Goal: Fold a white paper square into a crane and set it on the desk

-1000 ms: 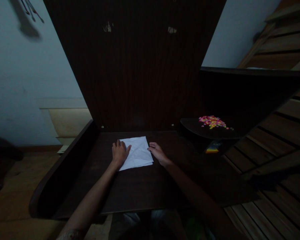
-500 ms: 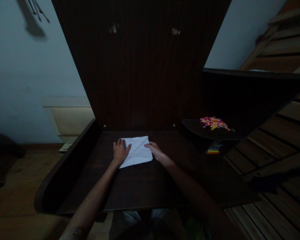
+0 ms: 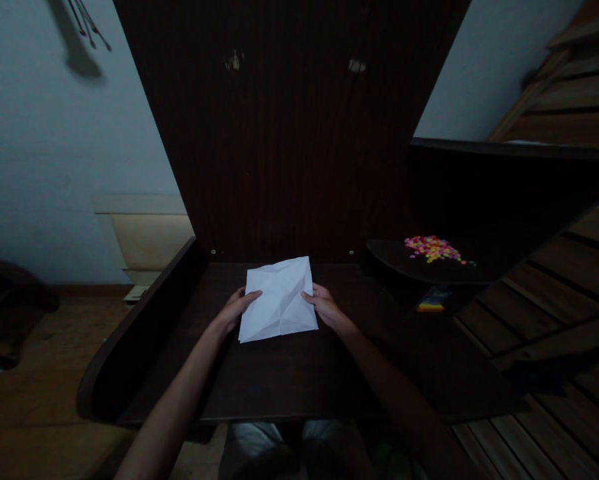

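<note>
A folded sheet of white paper (image 3: 280, 300), roughly square and marked with creases, is held over the dark wooden desk (image 3: 279, 380). My left hand (image 3: 236, 308) grips its left edge, thumb on top and fingers behind. On the opposite edge my right hand (image 3: 324, 305) has the same hold, with its thumb over the front face. The paper's far side looks tilted up off the desk. The fingers beneath the sheet are hidden.
A pile of small colourful pieces (image 3: 433, 249) lies on the rounded side shelf (image 3: 392, 257) at right. Below it is a box with a yellow-orange stripe (image 3: 430, 307). A raised side panel (image 3: 134, 333) bounds the desk's left; a tall dark back panel (image 3: 289, 153) rises behind.
My left hand has gone from lying flat on the paper to gripping its left edge. The paper has lifted and tilted up between both hands.
</note>
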Available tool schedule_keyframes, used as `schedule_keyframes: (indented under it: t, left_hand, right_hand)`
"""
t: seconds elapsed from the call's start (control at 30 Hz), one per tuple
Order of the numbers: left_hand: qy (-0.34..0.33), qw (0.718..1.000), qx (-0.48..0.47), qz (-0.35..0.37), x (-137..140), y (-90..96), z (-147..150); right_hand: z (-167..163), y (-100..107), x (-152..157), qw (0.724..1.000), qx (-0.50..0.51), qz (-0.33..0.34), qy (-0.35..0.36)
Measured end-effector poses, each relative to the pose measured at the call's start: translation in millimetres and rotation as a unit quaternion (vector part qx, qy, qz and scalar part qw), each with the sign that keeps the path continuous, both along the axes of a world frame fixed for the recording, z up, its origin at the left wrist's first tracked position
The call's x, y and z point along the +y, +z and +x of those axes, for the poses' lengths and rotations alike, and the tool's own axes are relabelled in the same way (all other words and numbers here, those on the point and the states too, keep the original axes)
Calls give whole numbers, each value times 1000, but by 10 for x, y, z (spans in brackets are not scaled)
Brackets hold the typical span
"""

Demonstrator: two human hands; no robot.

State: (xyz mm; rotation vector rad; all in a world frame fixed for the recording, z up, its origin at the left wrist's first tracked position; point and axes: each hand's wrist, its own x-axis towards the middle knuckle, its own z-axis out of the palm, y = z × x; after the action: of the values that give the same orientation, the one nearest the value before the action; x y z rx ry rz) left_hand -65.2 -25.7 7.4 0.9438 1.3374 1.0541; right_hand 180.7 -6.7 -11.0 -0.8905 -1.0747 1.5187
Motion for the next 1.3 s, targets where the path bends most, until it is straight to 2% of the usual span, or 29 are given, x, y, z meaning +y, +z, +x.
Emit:
schedule_keyframes:
  t: [0.07, 0.13, 0.37, 0.47, 0.57, 0.6, 0.67, 0.73, 0.8, 0.9, 0.97, 1.0, 1.07, 1.13, 1.23, 1.3]
  left_hand:
    - [-22, 998, -62, -17, -48, 39, 42]
    - [-29, 996, -83, -15, -77, 68, 73]
    - [-24, 996, -77, 49, -116, 128, 161]
    - [12, 995, -25, 97, -111, 205, 207]
    - [44, 977, 105, 183, -139, 363, 225]
    - [42, 961, 157, 224, -165, 425, 225]
    - [14, 911, 252, 325, -239, 528, 229]
    - [-60, 847, 342, 402, -331, 555, 262]
    - [-147, 770, 428, 450, -420, 476, 341]
    - [-249, 655, 534, 473, -529, 210, 529]
    - [-298, 605, 589, 446, -585, 35, 654]
    - [-311, 592, 610, 425, -610, -27, 704]
    - [-321, 591, 628, 392, -654, -81, 767]
    - [-320, 605, 622, 381, -682, -53, 785]
    - [-315, 630, 596, 384, -665, 38, 778]
    - [-309, 656, 573, 382, -611, 49, 783]
  right_hand:
    - [34, -9, -11, 1000, -7, 6, -5]
    - [68, -8, -27, 1000, -15, 11, -9]
    - [182, 111, -109, 997, -34, 53, -46]
    - [214, 181, -101, 994, -51, 76, -67]
    - [238, 242, -47, 988, -73, 102, -94]
    - [252, 259, -21, 984, -80, 112, -112]
    - [309, 288, 43, 975, -87, 127, -159]
    - [415, 308, 115, 969, -78, 119, -200]
    - [563, 320, 187, 969, -52, 99, -221]
    - [764, 325, 256, 956, -92, 80, -268]
    - [803, 312, 249, 940, -157, 115, -279]
    - [780, 296, 225, 933, -193, 140, -269]
    - [656, 232, 141, 921, -265, 180, -223]
    - [459, 126, 28, 903, -339, 215, -153]
    - [156, -72, -135, 849, -457, 256, -69]
    - [16, -186, -215, 812, -511, 280, -36]
